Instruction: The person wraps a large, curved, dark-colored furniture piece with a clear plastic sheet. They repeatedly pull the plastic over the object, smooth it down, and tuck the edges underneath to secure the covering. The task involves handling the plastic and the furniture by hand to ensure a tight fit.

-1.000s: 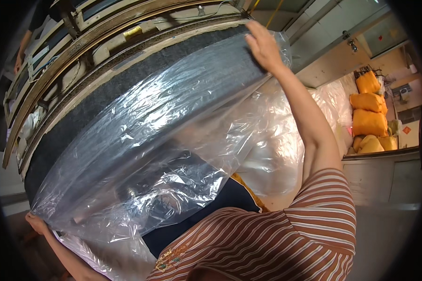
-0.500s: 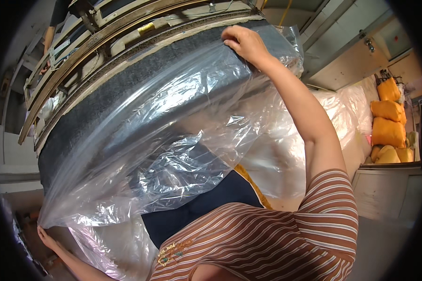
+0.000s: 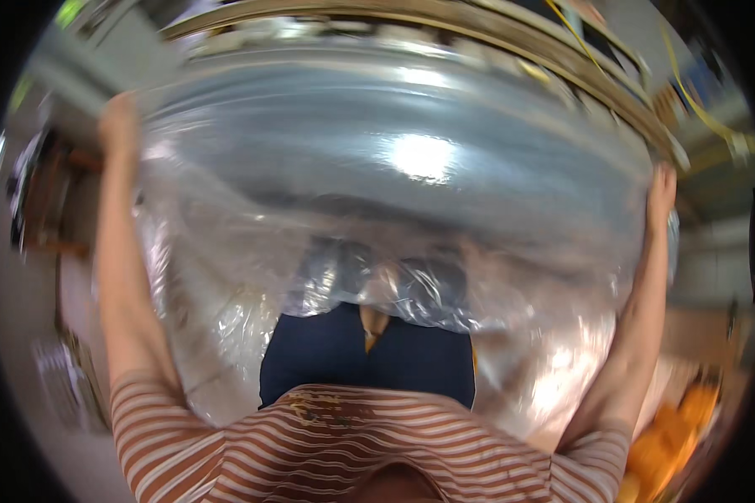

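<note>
A wide clear plastic sheet (image 3: 310, 159) stretches across the dark grey, curved surface in front of me, which shows through it. Its loose part hangs down over my dark trousers' legs. At the sheet's far left corner, my left hand (image 3: 119, 126) is closed, gripping the film, though motion blurs its fingers. My right hand (image 3: 662, 194) holds the film's right edge, fingers wrapped at the right end of the grey surface. Between both hands the far part of the sheet lies fairly taut and smooth, with bright glare in the middle.
Wooden and metal rails (image 3: 445, 18) run along the far side, just beyond the sheet. A yellow hose or cable (image 3: 688, 92) hangs at the far right. Orange bundles (image 3: 675, 440) lie at the lower right. Brown shelving or a box (image 3: 63, 197) stands at the left.
My left hand has gone from the near left up to the far left, drawing the sheet across the grey surface. My right hand is at the right end. The view has turned.
</note>
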`<state>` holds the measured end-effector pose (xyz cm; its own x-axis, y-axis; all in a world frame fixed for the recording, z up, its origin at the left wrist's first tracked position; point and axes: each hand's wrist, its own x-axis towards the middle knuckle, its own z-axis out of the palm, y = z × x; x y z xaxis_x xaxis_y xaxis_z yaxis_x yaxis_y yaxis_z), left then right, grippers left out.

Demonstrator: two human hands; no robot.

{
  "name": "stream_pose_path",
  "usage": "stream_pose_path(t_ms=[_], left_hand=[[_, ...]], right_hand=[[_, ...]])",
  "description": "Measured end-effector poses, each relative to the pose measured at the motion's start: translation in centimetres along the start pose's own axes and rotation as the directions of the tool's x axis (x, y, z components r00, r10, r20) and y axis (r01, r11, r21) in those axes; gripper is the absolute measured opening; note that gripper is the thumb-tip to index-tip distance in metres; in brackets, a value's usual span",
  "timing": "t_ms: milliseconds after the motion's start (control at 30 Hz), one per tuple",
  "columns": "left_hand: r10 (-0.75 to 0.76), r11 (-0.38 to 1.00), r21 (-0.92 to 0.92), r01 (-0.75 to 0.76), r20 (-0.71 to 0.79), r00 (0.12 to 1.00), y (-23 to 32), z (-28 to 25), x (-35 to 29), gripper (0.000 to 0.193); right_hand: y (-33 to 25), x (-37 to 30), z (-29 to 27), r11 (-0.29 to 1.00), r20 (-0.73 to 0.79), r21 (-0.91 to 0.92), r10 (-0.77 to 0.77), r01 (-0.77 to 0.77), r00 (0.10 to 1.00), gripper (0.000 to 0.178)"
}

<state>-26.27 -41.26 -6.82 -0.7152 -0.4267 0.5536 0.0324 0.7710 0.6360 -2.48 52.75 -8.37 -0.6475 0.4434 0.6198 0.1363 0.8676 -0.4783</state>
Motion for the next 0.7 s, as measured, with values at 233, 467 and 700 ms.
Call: stream_pose_path(t_ms=[233, 467, 700], left_hand=[[-0.036, 0.866, -0.488, 0.107, 0.151, 0.988, -4.5, 8.4, 1.4, 0.022], [-0.059, 0.927, -0.36, 0.104, 0.132, 0.989, -3.6, 12.4, 4.0, 0.023], [-0.055, 0.986, -0.164, 0.038, -0.101, 0.993, -2.7, 14.4, 4.0, 0.022]], right_hand=[[5.4, -1.8, 6.2, 0.975, -0.012, 0.166, 0.151, -0.147, 0.989, 0.022], [8.0, 1.5, 7.7, 0.981, 0.0, 0.041, 0.19, -0.19, 0.982, 0.025], [8.7, 2.3, 6.6, 0.961, -0.161, -0.207, 0.151, -0.183, 0.975, 0.035]])
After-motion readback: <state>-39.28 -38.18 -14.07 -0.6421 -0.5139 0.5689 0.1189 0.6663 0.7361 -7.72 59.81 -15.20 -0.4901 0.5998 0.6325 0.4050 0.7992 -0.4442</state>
